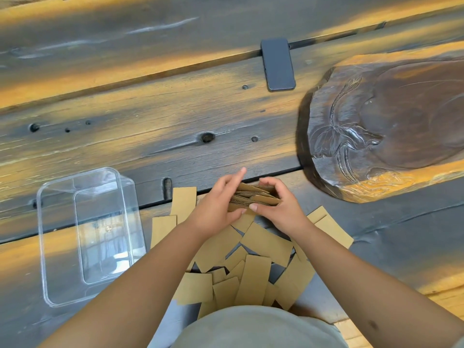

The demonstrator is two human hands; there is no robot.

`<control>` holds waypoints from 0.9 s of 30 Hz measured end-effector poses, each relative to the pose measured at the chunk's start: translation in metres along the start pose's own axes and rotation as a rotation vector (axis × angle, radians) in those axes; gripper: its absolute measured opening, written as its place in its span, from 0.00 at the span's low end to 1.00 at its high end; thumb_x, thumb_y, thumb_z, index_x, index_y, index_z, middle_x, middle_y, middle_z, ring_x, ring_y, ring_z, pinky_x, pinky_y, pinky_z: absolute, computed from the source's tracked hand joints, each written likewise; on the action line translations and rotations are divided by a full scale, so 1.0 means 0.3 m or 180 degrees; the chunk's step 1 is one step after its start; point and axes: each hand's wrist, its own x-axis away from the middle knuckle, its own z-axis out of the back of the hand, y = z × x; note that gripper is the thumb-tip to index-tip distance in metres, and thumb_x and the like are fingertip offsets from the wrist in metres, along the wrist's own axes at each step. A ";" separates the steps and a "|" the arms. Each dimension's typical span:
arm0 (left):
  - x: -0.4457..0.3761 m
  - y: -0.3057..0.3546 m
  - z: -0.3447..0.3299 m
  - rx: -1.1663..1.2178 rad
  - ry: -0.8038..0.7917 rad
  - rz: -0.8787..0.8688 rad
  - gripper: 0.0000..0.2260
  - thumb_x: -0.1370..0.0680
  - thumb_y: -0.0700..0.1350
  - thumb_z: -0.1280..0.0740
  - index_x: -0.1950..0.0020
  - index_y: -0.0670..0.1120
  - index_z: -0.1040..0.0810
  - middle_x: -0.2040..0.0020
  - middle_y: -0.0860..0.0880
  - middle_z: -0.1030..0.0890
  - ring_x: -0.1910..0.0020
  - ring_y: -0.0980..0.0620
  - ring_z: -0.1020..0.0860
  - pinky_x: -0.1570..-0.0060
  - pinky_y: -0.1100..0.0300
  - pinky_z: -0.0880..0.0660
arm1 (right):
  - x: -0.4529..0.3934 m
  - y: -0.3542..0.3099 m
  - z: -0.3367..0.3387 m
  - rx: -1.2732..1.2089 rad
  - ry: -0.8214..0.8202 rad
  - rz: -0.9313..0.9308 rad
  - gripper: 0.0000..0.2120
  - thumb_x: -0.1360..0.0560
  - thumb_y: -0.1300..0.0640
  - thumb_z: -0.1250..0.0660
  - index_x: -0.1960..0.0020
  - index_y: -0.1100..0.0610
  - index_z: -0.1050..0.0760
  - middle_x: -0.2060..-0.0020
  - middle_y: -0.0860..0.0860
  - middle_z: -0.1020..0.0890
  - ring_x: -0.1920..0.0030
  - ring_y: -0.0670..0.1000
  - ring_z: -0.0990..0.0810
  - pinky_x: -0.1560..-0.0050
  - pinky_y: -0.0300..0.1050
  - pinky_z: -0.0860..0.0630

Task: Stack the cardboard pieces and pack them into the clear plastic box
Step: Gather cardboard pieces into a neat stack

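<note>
Item: small stack of cardboard pieces [253,198], being squared between my left hand [218,207] and right hand [280,208], both grasping it. Loose pieces [253,277] lying below my hands, still unsorted. Clear plastic box [50,247], left of my hands, apparently sitting empty; packing not started.

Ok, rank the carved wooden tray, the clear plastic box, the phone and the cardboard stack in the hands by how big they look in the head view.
1. Carved wooden tray, cut off by the frame edge
2. Clear plastic box
3. Phone, though farther away
4. Cardboard stack, partly hidden by both hands
</note>
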 end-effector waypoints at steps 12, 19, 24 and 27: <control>-0.030 -0.013 -0.021 -0.0820 0.0294 0.0092 0.31 0.31 0.55 0.25 0.30 0.52 0.31 0.42 0.49 0.27 0.41 0.49 0.31 0.44 0.49 0.29 | -0.025 -0.013 -0.025 0.1050 -0.0011 0.0494 0.13 0.30 0.46 0.30 0.47 0.46 0.22 0.51 0.40 0.22 0.44 0.49 0.25 0.43 0.49 0.29; -0.063 -0.011 0.006 -0.0231 -0.0257 0.0099 0.11 0.27 0.48 0.28 0.53 0.48 0.29 0.56 0.52 0.24 0.55 0.48 0.25 0.59 0.53 0.29 | 0.002 -0.047 -0.020 0.1206 0.0065 0.0146 0.39 0.37 0.44 0.23 0.30 0.46 0.36 0.44 0.41 0.27 0.39 0.46 0.29 0.39 0.46 0.30; -0.086 -0.002 0.009 -0.0292 -0.0413 0.0371 0.16 0.27 0.52 0.28 0.52 0.49 0.34 0.56 0.51 0.25 0.58 0.48 0.26 0.61 0.51 0.26 | 0.073 -0.123 -0.128 0.1883 0.1076 0.0691 0.46 0.41 0.30 0.30 0.29 0.46 0.40 0.33 0.46 0.33 0.31 0.50 0.38 0.34 0.44 0.37; -0.097 0.002 0.012 -0.0216 -0.0547 0.0469 0.10 0.27 0.51 0.32 0.52 0.52 0.32 0.55 0.51 0.23 0.55 0.47 0.24 0.58 0.50 0.25 | 0.061 -0.167 -0.204 0.2086 0.1320 0.0635 0.31 0.38 0.32 0.32 0.40 0.45 0.29 0.36 0.46 0.30 0.33 0.52 0.36 0.34 0.49 0.35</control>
